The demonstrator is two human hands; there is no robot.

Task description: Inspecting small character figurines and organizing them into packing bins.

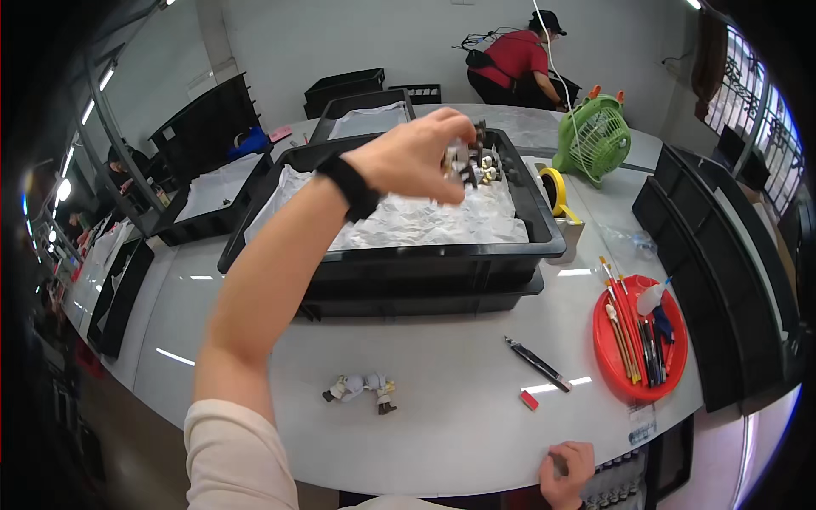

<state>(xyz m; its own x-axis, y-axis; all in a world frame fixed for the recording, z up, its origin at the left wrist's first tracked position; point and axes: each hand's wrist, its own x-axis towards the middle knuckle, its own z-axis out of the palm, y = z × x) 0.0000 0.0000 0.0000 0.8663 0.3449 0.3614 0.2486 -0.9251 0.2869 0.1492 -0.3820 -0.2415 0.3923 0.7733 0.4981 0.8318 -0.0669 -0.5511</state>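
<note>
My left hand (416, 157), with a black band at its wrist, reaches over a black tray (416, 252) lined with crumpled white paper. Its thumb and fingers are closed round a small white and dark figurine (459, 163), partly hidden by the fingers. More small white and gold figurines (490, 166) lie on the paper beside it, at the tray's right. My right hand (568, 473) rests at the table's front edge with its fingers curled, and I see nothing in it. Grey and white figurines (361, 388) lie on their sides on the table in front of the tray.
A craft knife (539, 364) and a red eraser-like block (529, 400) lie near a red basket (602, 357) of brushes and pens. Yellow tape (557, 192), a green fan (592, 140) and stacked black trays (710, 272) stand right. A person in red (514, 59) bends over behind.
</note>
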